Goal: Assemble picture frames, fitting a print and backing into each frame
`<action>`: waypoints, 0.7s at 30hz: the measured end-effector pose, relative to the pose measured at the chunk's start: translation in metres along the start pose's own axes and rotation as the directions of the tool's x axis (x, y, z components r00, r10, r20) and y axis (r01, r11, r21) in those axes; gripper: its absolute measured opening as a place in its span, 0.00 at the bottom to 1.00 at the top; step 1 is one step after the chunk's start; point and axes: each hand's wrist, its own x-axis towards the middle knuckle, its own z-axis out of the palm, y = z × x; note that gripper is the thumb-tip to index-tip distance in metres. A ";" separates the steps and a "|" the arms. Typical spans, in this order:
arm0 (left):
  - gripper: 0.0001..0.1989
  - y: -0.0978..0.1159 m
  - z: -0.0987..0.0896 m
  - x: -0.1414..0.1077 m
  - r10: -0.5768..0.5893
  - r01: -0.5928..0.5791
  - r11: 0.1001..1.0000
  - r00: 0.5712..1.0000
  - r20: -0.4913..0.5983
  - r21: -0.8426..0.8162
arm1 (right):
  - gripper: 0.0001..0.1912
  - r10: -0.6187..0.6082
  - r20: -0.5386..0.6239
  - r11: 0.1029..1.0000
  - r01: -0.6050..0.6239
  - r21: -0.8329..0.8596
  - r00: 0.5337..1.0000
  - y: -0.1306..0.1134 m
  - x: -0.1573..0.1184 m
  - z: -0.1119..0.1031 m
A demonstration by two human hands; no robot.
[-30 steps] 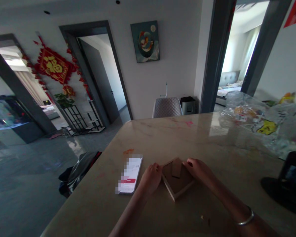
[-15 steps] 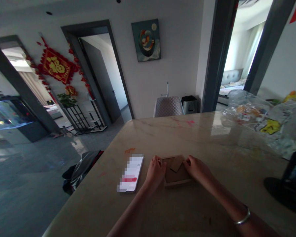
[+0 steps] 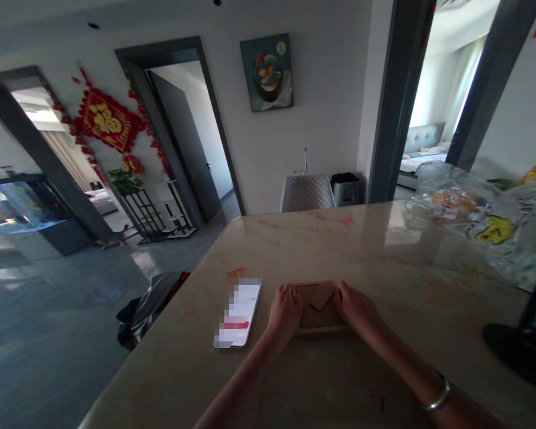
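Observation:
A shallow brown tray, wooden or cardboard in look, rests on the marble-patterned table between my hands. Flat brown pieces lie inside it, with dark angled gaps showing between them. My left hand is closed on the tray's left side, its fingers curled at the upper left corner. At the opposite side my right hand is closed too, fingers bent over the upper right edge. A silver bracelet circles my right wrist. The undersides of both hands' fingertips are hidden.
A phone with a lit screen lies left of the tray. Plastic bags sit at the table's far right, and a dark stand with a device is nearer. A quilted chair stands beyond the table.
My right hand has come slightly down over the tray's right edge, and the tray sits a little straighter. My left hand stays at its side. The view has shifted slightly.

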 end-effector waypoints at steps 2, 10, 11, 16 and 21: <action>0.13 0.000 0.001 -0.001 0.017 -0.017 1.000 1.000 -0.004 0.008 | 0.15 0.011 -0.011 1.000 -0.011 0.000 1.000 0.000 0.000 0.001; 0.16 -0.002 0.004 -0.001 0.028 -0.028 1.000 1.000 0.001 0.001 | 0.15 0.032 -0.057 0.996 -0.027 0.086 0.998 0.001 -0.001 0.006; 0.16 -0.001 0.004 -0.001 0.028 -0.028 1.000 1.000 0.000 0.000 | 0.15 0.036 -0.060 0.994 -0.030 0.103 0.998 0.001 -0.001 0.006; 0.16 -0.002 0.002 -0.001 0.037 -0.038 0.999 0.999 -0.010 -0.016 | 0.14 0.063 -0.001 0.984 -0.062 0.166 0.998 0.005 0.002 0.005; 0.18 -0.006 -0.002 0.003 0.004 0.000 0.987 1.000 0.024 -0.158 | 0.15 0.044 -0.005 0.937 -0.039 0.346 0.999 0.026 0.015 0.004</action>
